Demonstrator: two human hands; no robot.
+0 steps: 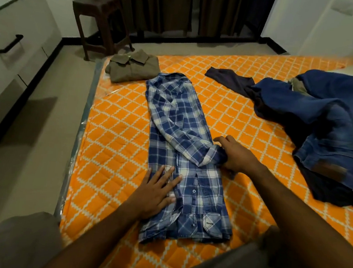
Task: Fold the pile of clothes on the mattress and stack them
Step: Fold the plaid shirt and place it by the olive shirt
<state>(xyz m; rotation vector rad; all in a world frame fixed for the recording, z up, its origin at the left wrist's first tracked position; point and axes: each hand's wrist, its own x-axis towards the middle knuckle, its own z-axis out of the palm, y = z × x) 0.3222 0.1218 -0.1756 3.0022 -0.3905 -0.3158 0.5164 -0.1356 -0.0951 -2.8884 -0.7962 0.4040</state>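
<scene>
Left hand (pixel 155 194) flat on plaid shirt (pixel 183 147), mid-mattress (pixel 112 128); right hand (pixel 236 156) grips its cuff. Sleeves in, lengthwise fold left. One olive shirt (pixel 132 68) folded at far corner. Jeans pile (pixel 325 125) untouched; roughly a third done.

The room is dimly lit; wide-angle bending is seen at the edges, and soft shadows are cast leftward.

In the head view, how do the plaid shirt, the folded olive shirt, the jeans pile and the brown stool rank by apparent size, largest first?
1. jeans pile, cut off by the frame edge
2. plaid shirt, close to it; it lies nearer the camera, so this order is unsure
3. brown stool and folded olive shirt: look alike and lie farther away, so no ranking
</scene>
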